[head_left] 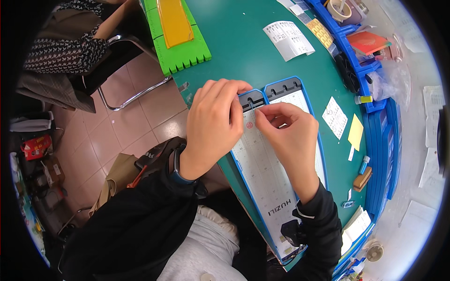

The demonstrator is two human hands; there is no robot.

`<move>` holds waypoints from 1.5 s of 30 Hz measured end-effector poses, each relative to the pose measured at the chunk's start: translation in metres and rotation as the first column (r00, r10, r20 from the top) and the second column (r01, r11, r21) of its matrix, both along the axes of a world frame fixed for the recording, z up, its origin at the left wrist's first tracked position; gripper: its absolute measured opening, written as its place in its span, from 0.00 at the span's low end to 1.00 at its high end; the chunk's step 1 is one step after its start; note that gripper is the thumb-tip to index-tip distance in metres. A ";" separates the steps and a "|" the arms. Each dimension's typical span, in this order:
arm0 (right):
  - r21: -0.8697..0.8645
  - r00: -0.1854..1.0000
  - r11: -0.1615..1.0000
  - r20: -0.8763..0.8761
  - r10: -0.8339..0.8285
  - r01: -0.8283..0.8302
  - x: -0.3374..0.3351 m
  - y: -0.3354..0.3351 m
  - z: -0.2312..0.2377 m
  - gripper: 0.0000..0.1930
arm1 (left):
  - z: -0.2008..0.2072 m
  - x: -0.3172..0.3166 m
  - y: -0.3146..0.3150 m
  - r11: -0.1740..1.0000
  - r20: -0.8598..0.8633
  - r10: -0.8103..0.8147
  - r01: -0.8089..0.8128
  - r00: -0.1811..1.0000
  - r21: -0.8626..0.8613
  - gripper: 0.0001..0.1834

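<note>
A long blue-rimmed case (pixel 260 159) lies lengthwise on the green table, its two narrow halves side by side. Each half has a white panel with fine markings and a black slotted strip (pixel 283 88) at the far end. My left hand (pixel 213 112) is curled over the far end of the left half, gripping its edge. Beside it, my right hand (pixel 288 129) pinches with thumb and index finger close to a small thin metallic piece (pixel 251 103) at the slots. Whatever is between those fingertips is too small to make out.
A green notched foam block (pixel 161 44) bearing a yellow strip (pixel 176 23) is at the far left. White label sheets (pixel 288 40), a yellow note (pixel 356 132) and a brown block (pixel 362 179) lie rightward, along blue bins (pixel 375 70). Another person's patterned sleeve (pixel 65 54) shows upper left.
</note>
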State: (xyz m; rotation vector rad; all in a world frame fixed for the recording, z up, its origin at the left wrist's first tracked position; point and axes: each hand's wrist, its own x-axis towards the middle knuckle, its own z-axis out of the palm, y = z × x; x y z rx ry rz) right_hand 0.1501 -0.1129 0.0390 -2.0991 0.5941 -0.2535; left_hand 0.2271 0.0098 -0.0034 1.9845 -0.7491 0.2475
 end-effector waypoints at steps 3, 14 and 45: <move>-0.014 1.000 1.000 0.005 0.001 -0.001 0.000 0.000 0.000 0.05 | 0.000 0.000 0.000 1.000 -0.002 0.003 -0.003 1.000 0.001 0.10; -0.004 0.999 1.000 -0.035 0.005 -0.005 0.000 -0.003 0.004 0.05 | 0.002 0.001 0.000 1.000 0.007 0.000 0.000 1.000 0.009 0.10; -0.378 0.876 0.911 -0.366 -0.313 0.167 -0.274 -0.021 0.054 0.08 | 0.018 -0.044 0.025 0.810 0.140 -0.373 0.248 0.917 0.531 0.24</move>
